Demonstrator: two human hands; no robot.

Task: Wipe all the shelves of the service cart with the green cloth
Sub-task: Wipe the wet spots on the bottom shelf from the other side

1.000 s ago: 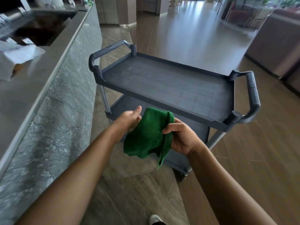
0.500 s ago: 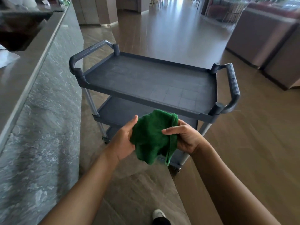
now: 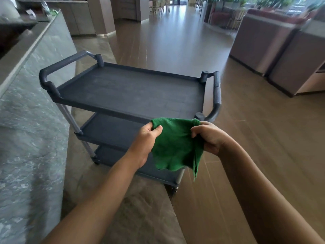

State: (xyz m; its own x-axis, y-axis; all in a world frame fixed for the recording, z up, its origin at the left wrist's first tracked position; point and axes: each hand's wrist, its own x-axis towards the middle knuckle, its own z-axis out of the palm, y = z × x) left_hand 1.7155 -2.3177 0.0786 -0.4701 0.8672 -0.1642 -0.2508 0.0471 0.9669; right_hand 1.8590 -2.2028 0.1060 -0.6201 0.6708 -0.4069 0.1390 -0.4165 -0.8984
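Observation:
A dark grey service cart [image 3: 130, 90] with three shelves stands in front of me, with a handle at each end. Its top shelf is bare; the middle shelf [image 3: 109, 127] and bottom shelf [image 3: 112, 155] show below on the left. I hold the green cloth [image 3: 175, 145] spread in the air just before the cart's near right corner. My left hand [image 3: 146, 143] pinches its upper left corner. My right hand [image 3: 209, 136] grips its upper right edge. The cloth hangs down and hides part of the lower shelves.
A grey marble counter [image 3: 29, 110] runs along the left, close to the cart's left handle [image 3: 52, 69]. Brown partitions [image 3: 274, 50] stand at the far right. Wooden floor [image 3: 175, 41] stretches behind the cart toward chairs and plants.
My hands have moved apart and spread the bunched cloth flat between them. The view has shifted, so the cart sits further left and higher.

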